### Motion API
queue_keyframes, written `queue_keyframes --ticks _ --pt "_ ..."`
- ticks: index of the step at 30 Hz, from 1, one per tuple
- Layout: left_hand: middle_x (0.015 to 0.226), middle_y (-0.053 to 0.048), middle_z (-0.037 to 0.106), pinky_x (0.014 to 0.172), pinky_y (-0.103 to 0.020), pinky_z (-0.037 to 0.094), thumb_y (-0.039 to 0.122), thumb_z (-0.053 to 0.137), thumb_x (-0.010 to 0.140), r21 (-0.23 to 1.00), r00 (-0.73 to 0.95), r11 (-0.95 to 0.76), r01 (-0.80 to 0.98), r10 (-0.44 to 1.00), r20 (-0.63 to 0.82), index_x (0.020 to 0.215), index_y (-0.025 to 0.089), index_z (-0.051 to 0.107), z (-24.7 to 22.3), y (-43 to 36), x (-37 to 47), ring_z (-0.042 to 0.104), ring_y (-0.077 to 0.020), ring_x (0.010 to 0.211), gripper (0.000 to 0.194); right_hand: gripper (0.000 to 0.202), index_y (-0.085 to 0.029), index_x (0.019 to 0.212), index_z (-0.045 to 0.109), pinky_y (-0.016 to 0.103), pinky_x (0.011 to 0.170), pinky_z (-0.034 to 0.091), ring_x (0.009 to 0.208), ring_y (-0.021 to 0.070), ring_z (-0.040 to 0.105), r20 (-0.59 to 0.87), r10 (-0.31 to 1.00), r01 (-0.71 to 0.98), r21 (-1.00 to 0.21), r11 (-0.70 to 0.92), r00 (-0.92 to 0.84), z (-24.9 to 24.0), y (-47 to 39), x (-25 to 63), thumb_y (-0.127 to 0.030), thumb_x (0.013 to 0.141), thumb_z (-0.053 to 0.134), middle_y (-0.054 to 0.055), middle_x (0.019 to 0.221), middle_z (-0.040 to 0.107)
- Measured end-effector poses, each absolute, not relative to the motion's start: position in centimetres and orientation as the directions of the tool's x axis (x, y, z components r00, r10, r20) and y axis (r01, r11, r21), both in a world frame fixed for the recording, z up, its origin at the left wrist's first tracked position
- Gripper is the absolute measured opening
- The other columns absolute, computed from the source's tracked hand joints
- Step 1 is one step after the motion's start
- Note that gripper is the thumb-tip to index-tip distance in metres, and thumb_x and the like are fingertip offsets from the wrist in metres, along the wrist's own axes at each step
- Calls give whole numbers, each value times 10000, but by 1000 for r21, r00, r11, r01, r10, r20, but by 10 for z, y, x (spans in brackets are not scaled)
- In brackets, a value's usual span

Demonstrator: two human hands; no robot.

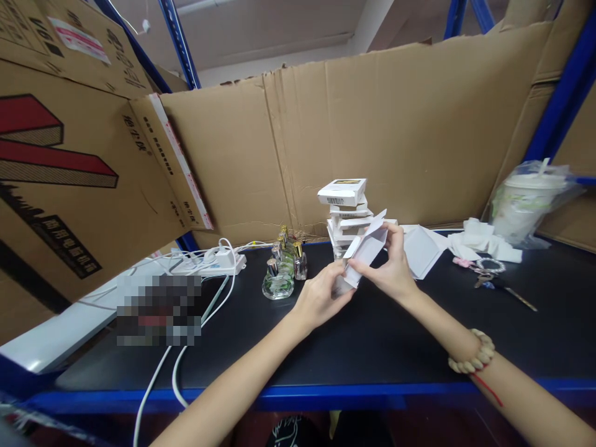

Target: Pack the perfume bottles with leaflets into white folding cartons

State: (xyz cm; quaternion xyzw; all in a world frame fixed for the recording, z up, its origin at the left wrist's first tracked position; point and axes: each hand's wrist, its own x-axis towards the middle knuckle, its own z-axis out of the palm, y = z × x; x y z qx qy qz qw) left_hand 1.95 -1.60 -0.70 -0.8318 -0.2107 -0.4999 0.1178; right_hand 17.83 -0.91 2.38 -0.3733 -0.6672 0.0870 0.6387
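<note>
White carton (pixel 367 251): just right of the frame's centre, held up tilted over the bench (pixel 335 357); thin plain white card, its upper end open with a flap standing out toward the upper right.
Left hand (pixel 321 292): fingers pinching the carton's lower left end.
Right hand (pixel 393 267): thumb on the near panel, fingers curled round the upper right side, pinching the card.
Blue front rail (pixel 372 395): crosses the lower frame; black top spreads between the forearms down to it.
Cardboard wall (pixel 395 136): closes off the back.
Stacked white boxes (pixel 342 192): directly behind the carton, piled unevenly, hemming it in.
Glass bottles (pixel 278 285): a row left of the hands, with shiny caps.
White cables (pixel 176 372): loop across the lower left, near the left forearm.
Right side: folded white card (pixel 421 251), crumpled papers (pixel 484 239), keys (pixel 484 279) and a bagged cup (pixel 528 205).
Large printed box (pixel 60 186): fills the upper left.
</note>
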Motion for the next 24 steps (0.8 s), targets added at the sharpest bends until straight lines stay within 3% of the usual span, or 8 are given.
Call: queue_keyframes --ticks 4,7,10,16,19,24 --pt "835 -19 574 393 -152 411 313 493 832 161 302 -860 484 337 892 1063 195 324 -11 -15 20 497 -51 463 309 483 -247 1023 449 468 928 386 1093 272 457 787 611 434 -523 734 -87 20 -7 179 -553 673 580 95 1107 439" --pt "828 -21 554 391 -140 391 304 488 837 281 247 -846 453 421 873 1135 190 252 -15 -14 20 504 -60 507 397 308 -242 892 551 465 969 355 1181 279 397 702 665 464 -514 722 -256 17 -7 179 -516 784 463 92 1178 394" --pt "941 -62 547 467 -162 434 275 458 857 268 266 -853 448 414 870 1179 204 226 -15 -12 19 545 -77 607 403 261 -232 850 579 452 993 336 1199 265 387 633 695 468 -527 709 -341 15 -7 178 -445 828 429 88 1199 388" --pt "1077 -81 489 601 -209 482 251 374 890 359 261 -792 493 529 808 1101 219 404 -9 -11 18 559 -112 778 216 239 -246 1011 515 433 968 368 1089 224 477 693 674 425 -545 722 -257 17 -4 178 -382 822 461 81 1077 480" --pt "1056 -75 489 652 -225 484 235 367 888 393 238 -774 495 557 796 1061 212 430 -9 -8 17 552 -137 883 185 197 -236 955 509 404 881 432 1003 213 518 695 683 395 -577 715 -223 18 -2 179 -370 824 447 72 1005 506" --pt "983 -62 524 663 -239 482 223 347 890 414 229 -747 519 589 775 1010 197 420 -9 -7 15 563 -135 837 143 151 -225 806 524 386 835 455 1019 222 520 674 702 369 -607 704 -231 18 -1 179 -371 790 488 71 1004 497"
